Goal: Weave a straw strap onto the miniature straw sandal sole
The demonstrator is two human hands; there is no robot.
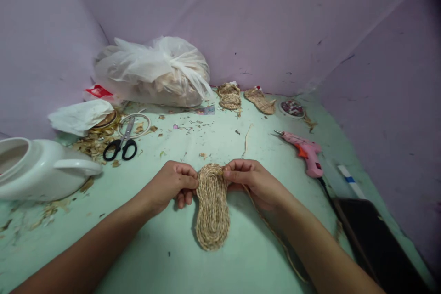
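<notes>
A woven straw shoe sole (212,206), coiled from braided cord, lies on the pale green table between my hands. My left hand (179,183) pinches its upper left edge between thumb and fingers. At the upper right edge, my right hand (250,179) is closed with thumb and forefinger on the sole's rim. A loose length of straw cord (267,224) runs from under the right hand down along the right forearm. Another thin strand (246,140) sticks up beyond that hand.
Black-handled scissors (124,142) and a white ring (147,124) lie left among straw scraps, near a white jug (44,170). A tied plastic bag (155,73) and small straw slippers (260,100) stand at the back. Right are a pink glue gun (306,149) and a dark flat object (375,239).
</notes>
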